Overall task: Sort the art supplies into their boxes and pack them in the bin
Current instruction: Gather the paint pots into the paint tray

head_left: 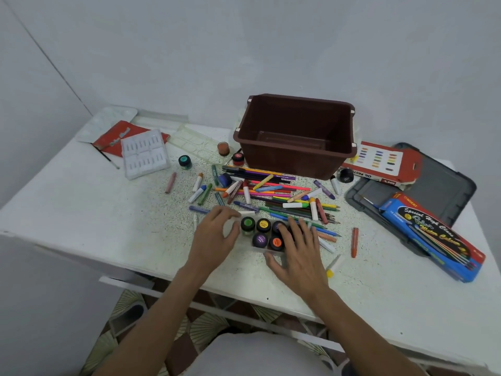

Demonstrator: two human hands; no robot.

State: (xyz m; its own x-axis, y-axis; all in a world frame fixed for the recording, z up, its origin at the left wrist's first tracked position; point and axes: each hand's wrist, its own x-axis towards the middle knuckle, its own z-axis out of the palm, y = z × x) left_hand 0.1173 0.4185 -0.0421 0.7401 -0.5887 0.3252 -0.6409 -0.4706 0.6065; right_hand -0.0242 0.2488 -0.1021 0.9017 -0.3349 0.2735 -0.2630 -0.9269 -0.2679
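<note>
Plainly the work had reached the paints. A shallow clear plastic tray (260, 250) sat near the front of the white speckled bench (108, 213). It held small black-lidded paint jars (263, 225) in two rows, with loose coloured pencils and crayons (273, 188) heaped just behind it. The left hand (217, 230) had its fingers curled round the tray's left end, thumb on the near side. The right hand (298, 248) lay spread and flat over the jars at the right end, thumb along the near edge. The tray looked thin, light and apt to flex, and the jars seemed loose in it. I judged it wanted taking by both short ends and keeping level. The brown plastic bin (292, 161) stood open-topped well behind.
</note>
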